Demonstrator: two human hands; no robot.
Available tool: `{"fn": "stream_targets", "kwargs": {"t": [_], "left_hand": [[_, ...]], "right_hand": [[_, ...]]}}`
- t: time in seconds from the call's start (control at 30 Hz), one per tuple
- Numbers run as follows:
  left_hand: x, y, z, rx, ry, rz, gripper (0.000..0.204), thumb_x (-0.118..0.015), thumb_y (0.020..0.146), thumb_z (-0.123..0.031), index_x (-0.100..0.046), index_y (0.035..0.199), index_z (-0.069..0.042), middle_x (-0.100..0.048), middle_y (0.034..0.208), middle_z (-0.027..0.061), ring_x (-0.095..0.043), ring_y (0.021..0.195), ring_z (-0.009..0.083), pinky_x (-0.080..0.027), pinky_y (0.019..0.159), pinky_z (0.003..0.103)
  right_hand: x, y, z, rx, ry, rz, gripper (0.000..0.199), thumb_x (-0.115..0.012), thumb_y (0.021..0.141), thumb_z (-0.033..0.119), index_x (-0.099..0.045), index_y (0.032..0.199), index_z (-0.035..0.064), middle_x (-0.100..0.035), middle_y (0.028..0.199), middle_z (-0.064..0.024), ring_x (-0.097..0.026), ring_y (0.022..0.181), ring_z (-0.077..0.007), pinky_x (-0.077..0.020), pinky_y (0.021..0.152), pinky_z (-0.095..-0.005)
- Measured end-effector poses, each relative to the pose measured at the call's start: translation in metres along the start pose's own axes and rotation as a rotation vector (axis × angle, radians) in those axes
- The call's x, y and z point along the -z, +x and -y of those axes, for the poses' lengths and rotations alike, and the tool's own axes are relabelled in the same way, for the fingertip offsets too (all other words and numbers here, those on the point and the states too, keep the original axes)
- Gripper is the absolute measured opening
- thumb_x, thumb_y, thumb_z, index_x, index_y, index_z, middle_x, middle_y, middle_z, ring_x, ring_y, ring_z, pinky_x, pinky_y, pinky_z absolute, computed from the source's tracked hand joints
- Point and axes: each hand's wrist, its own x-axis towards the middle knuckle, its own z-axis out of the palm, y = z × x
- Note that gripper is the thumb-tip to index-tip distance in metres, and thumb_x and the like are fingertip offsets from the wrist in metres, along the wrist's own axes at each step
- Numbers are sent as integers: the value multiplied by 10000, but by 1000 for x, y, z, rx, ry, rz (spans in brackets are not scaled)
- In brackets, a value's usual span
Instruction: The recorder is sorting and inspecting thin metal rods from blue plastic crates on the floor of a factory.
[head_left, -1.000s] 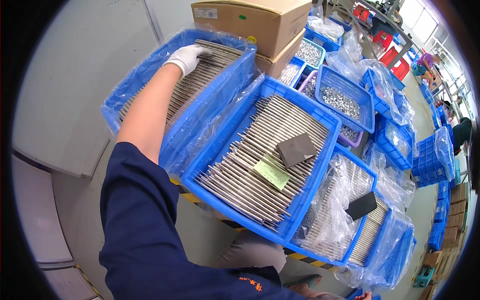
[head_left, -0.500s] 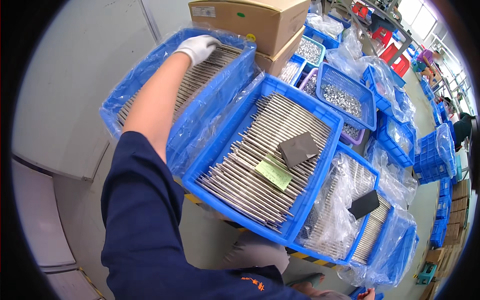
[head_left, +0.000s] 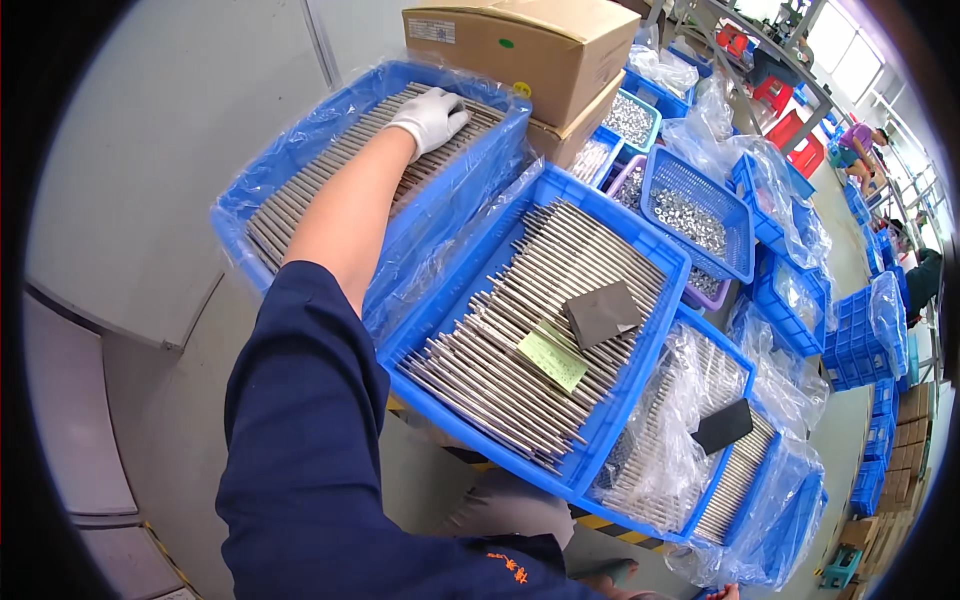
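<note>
My left hand (head_left: 430,119), in a white glove, rests on the metal rods (head_left: 330,170) in the plastic-lined blue bin (head_left: 240,220) at the far left. Its fingers are bent and close together over the rods; the fingertips are partly hidden. Only a small bare part of my right hand (head_left: 724,593) shows at the lower edge, its fingers mostly out of sight. A nearer blue crate (head_left: 470,450) holds more metal rods (head_left: 500,370) in rows. On these lie a dark grey block (head_left: 601,314) and a yellow-green paper note (head_left: 553,357).
Cardboard boxes (head_left: 520,60) stand behind the bins. To the right are baskets of small metal parts (head_left: 690,220) and plastic-draped crates of rods (head_left: 735,490), one bearing a black pad (head_left: 722,427). Stacked blue crates (head_left: 860,340) and a seated person (head_left: 857,150) are farther right.
The view has shifted slightly, so the bins appear lower and farther right. My gloved left hand stays on the rods, its fingers more bent than before. Less of my right hand shows.
</note>
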Motion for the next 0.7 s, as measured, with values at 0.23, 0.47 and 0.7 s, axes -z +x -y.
{"fn": "stream_targets", "kwargs": {"t": [0.23,0.47,0.7], "left_hand": [[8,-8,95,523,-119,-148,470,-257,833,-391,-483,1128,-103,-460,1161,147,-423,1088,309,-320,924,392],[15,-4,108,541,-86,67,493,-272,837,-398,-486,1126,-61,-442,1178,160,-408,1100,321,-313,926,378],[-39,12,81,385,-138,37,550,-325,814,-447,-463,1147,-32,-431,1196,179,-391,1142,265,-305,935,345]], "right_hand": [[-40,-49,40,-30,21,-44,153,-479,799,175,-482,682,76,-438,593,-20,-413,478,-115,-336,391,-235],[-45,-53,34,-65,25,-78,121,-494,782,151,-494,687,77,-450,601,-23,-428,484,-117,-336,386,-237],[14,-17,-6,152,125,59,285,-445,839,270,-353,595,154,-273,451,32,-259,372,-81,-249,358,-246]]}}
